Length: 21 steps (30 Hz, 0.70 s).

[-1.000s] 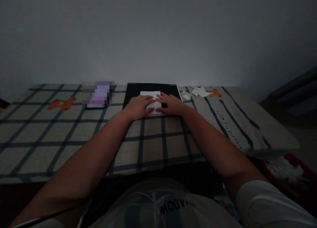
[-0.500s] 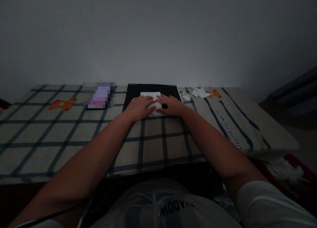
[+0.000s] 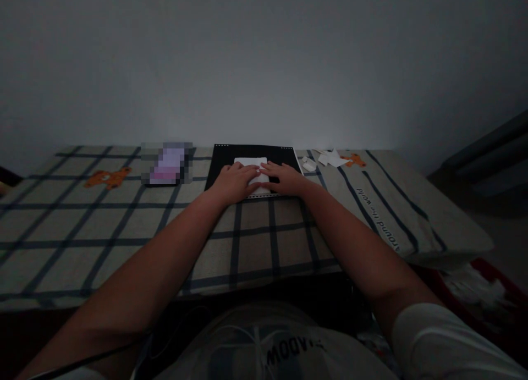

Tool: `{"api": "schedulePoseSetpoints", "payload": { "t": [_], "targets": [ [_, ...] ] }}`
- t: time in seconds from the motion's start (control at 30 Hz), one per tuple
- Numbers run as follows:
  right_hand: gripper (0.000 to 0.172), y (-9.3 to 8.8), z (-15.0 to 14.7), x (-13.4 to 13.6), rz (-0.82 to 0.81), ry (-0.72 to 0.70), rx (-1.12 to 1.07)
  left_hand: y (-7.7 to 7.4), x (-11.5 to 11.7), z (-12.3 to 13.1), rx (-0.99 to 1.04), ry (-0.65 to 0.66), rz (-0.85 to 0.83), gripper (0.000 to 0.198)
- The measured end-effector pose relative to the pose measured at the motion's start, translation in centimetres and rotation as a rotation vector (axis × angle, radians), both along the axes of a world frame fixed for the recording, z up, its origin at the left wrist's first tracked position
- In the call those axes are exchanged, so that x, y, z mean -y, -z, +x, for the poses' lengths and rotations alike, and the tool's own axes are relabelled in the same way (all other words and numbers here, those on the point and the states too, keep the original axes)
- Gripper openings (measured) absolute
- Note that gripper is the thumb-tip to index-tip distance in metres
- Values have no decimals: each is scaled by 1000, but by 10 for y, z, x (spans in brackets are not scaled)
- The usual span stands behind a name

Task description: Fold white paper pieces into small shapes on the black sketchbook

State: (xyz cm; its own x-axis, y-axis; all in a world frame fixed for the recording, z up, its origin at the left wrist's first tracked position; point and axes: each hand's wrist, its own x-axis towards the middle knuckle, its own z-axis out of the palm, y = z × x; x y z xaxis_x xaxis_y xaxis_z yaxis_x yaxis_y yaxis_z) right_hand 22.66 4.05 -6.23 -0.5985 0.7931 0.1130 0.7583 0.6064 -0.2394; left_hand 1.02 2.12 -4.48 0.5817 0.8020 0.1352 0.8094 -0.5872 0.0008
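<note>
A folded white paper (image 3: 251, 163) lies on a black mat (image 3: 223, 159) at the far side of the checked cloth (image 3: 124, 226). My left hand (image 3: 233, 183) rests flat on the paper's left part, fingers stretched out. My right hand (image 3: 285, 178) lies flat on its right part, fingers pointing left and touching the left hand's fingertips. Both hands press on the paper; neither grips it.
A blurred pinkish object (image 3: 167, 164) sits left of the mat. White paper scraps (image 3: 325, 158) lie to the right of it. Orange bear prints (image 3: 108, 177) mark the cloth. A plain wall stands behind. A red container with white stuff (image 3: 478, 284) is at lower right.
The view has tilted slightly, shifting everything a little lower in the frame. My hands stay on the paper, the fingertips drawn slightly closer together.
</note>
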Motion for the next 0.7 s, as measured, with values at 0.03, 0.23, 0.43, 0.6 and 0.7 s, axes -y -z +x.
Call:
{"api": "schedulePoseSetpoints", "payload": {
  "t": [0.03,0.23,0.43,0.6,0.7],
  "targets": [
    [60,1,0,0,5,8,-3,1,0,0,3,4,3,49],
    [55,2,0,-2,35,47,-16,3,-1,-2,4,11,18,47],
    [53,1,-1,-1,57,49,5,3,-1,-3,4,7,9,47],
    [54,-1,-3,1,37,56,12,5,-1,-3,4,8,30,46],
    [55,-3,-4,2,33,55,15,5,-1,-2,0,-3,29,47]
  ]
}}
